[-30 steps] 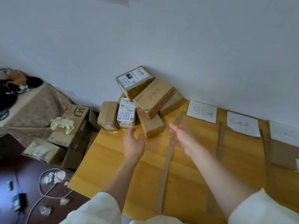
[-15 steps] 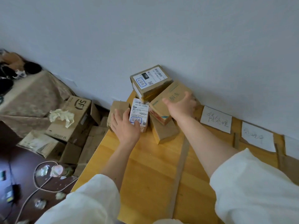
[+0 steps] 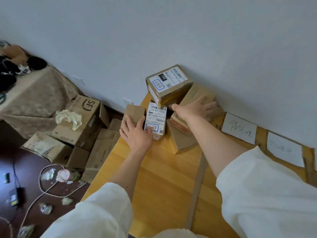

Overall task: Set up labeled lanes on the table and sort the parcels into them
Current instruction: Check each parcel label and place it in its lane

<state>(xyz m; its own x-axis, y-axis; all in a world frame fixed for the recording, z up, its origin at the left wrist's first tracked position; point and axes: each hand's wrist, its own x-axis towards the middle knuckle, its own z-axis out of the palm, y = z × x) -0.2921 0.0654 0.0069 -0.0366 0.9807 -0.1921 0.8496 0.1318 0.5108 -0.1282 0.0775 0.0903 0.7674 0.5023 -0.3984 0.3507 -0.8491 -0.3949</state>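
The table (image 3: 154, 177) carries cardboard strips and paper labels (image 3: 239, 128) at 3 o'clock, so the lanes look ready. The pile of parcels (image 3: 169, 83) sits at 12 o'clock by the wall. A second ago both hands hovered before it; now the right hand (image 3: 197, 109) lies flat on a tilted box (image 3: 193, 95) and the left hand (image 3: 137, 134) rests open-fingered on the small labelled box (image 3: 156, 119). Sorting probably begins.

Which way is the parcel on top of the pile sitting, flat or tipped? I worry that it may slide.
Tipped. The top parcel leans on the boxes under it, its white label tilted, not level.
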